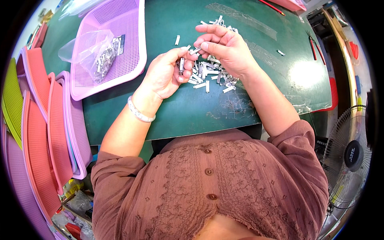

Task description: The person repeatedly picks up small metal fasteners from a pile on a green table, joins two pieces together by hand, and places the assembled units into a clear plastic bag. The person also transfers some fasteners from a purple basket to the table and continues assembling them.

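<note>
Over the green table [176,116], my left hand [162,74] holds a small silver metal piece [181,66], shaped like a nail clipper, in its curled fingers. My right hand [231,50] pinches another small silver piece [195,51] between thumb and forefinger, close to my left fingertips. Beneath and behind both hands spreads a loose pile of similar silver pieces [208,70], partly covered by my right hand. One lone silver piece [177,40] lies left of the pile. How the two held pieces meet, if at all, is too small to tell.
At left, a purple basket [140,36] holds a clear plastic bag [105,60] with more metal pieces. Stacked pink and purple baskets [38,132] stand beside the table. Red-handled pliers [317,49] and a red pen [272,7] lie at right. A fan [350,156] stands lower right.
</note>
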The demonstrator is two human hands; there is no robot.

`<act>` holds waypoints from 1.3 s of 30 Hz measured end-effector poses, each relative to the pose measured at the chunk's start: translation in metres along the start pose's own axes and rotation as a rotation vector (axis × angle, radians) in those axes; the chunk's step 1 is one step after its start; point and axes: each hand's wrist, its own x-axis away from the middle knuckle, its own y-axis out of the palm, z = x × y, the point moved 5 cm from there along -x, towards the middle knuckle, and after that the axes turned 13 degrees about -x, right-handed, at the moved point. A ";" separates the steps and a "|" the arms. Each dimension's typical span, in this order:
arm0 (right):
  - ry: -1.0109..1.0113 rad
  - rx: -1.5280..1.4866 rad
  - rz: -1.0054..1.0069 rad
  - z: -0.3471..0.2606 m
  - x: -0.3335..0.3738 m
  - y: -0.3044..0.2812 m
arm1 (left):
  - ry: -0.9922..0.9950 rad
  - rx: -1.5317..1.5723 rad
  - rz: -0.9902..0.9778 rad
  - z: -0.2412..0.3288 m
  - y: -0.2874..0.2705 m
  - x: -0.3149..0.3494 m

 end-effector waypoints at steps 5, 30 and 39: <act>-0.011 0.032 0.003 -0.001 0.000 0.001 | -0.022 -0.017 0.004 -0.001 0.000 0.000; -0.160 0.096 -0.130 -0.008 0.001 0.006 | 0.187 -0.120 0.070 0.005 -0.001 -0.001; -0.209 0.318 -0.070 -0.010 -0.001 0.001 | 0.244 -0.050 0.075 0.007 -0.005 -0.003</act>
